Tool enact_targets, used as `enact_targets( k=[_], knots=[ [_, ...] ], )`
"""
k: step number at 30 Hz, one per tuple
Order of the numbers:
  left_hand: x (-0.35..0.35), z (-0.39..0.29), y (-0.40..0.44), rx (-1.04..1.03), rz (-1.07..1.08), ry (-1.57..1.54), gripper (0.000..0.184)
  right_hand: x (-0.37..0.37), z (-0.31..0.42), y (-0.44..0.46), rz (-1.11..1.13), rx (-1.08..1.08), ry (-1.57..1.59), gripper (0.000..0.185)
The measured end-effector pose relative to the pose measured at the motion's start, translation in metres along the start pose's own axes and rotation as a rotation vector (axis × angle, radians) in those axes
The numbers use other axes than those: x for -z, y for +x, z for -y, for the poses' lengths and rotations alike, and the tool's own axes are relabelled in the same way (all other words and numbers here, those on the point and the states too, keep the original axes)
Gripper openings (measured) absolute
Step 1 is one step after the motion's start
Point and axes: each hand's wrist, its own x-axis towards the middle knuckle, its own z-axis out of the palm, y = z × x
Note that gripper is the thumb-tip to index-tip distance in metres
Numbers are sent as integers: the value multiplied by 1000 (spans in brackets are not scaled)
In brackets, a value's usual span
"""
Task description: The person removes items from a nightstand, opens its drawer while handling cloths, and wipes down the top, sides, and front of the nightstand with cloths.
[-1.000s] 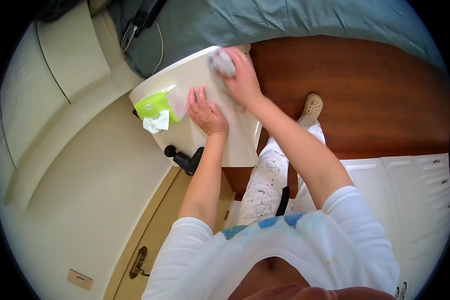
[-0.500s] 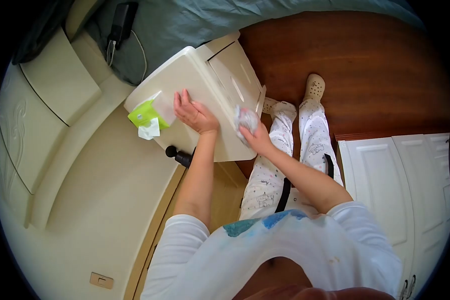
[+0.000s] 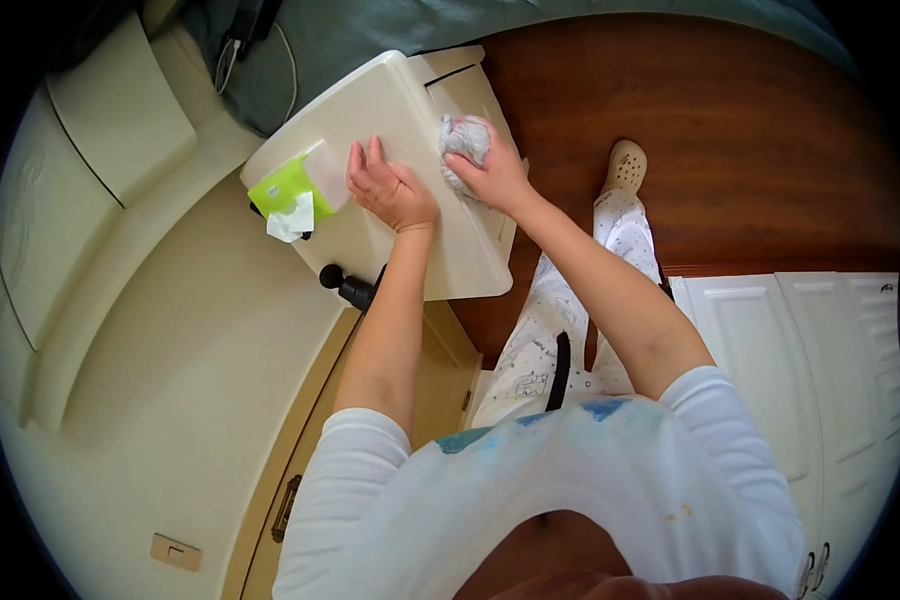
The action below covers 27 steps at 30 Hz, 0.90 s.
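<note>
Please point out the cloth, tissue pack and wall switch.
Cloth [image 3: 464,141], head view, on its crumpled upper part.
Tissue pack [image 3: 292,187], head view, on its green wrapper.
Wall switch [image 3: 176,552], head view, on its plate's middle.

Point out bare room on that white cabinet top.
Bare on the cabinet top: the far end beyond the left hand, and the near corner, short of the cloth in the right hand. Crowded: the left edge, with tissue pack and black device.

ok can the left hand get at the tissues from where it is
Probably yes: the left hand looks empty and is right beside the tissues, with nothing visible between them.
</note>
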Motion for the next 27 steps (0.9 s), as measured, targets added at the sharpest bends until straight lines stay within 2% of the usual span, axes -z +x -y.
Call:
enact_targets(
  k=[3,4,5,9,12,16,18,19,21,23,25,27],
  knots=[
    [0,-2,0,10,-21,8,39,-4,-25,-49,-53,60,17,58],
    [0,-1,-2,17,-33,-6,39,-1,-29,-72,-35,11,-3,57],
    [-3,1,-1,7,-46,4,39,3,-32,-95,-15,-31,-28,55],
    [-2,0,1,19,-60,6,41,13,-52,-156,-11,39,-209,51],
    [4,-2,2,21,-81,-19,41,34,-27,-167,173,-271,-450,51],
    [16,-7,5,79,-73,-54,42,50,13,-153,143,-155,-434,50],
    [21,-5,5,79,-8,-57,43,43,54,-130,-26,-93,-341,51],
    [23,-4,7,115,-34,-64,43,37,75,-112,0,-72,-371,51],
    [29,-3,8,102,20,-139,44,20,111,-70,-30,141,-393,49],
    [32,0,9,174,-1,-136,44,5,125,-14,62,433,-549,50],
    [31,0,12,150,-9,-182,44,-19,159,41,165,733,-779,53],
    [30,0,14,215,6,-198,44,-41,173,84,363,731,-934,56]
  ],
)
